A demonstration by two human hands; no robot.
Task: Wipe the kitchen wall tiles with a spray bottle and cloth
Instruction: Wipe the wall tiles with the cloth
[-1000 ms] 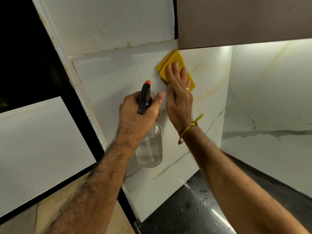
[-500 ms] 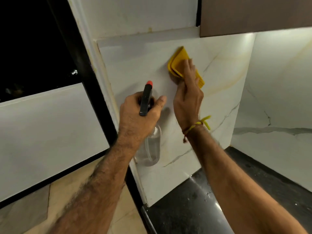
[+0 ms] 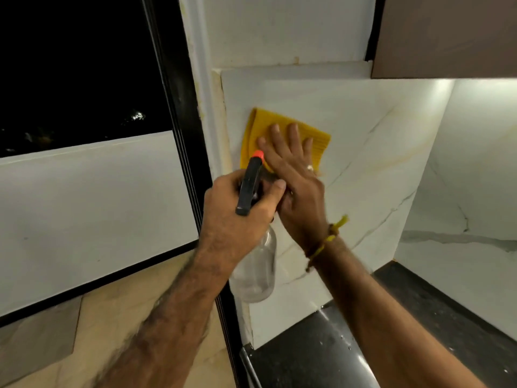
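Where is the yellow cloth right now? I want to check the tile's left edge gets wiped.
In the head view the yellow cloth lies flat on the wall tile, near its left edge, under the right hand.

Just one view here, a wide-angle head cam looking forward and a bit down, really close to the marble wall tile that fills the middle of the frame. Both forearms come in from the bottom edge. A dark window takes the upper left, a brown cabinet the upper right corner, and a black countertop sits at lower right. Straight lines bend near the edges.
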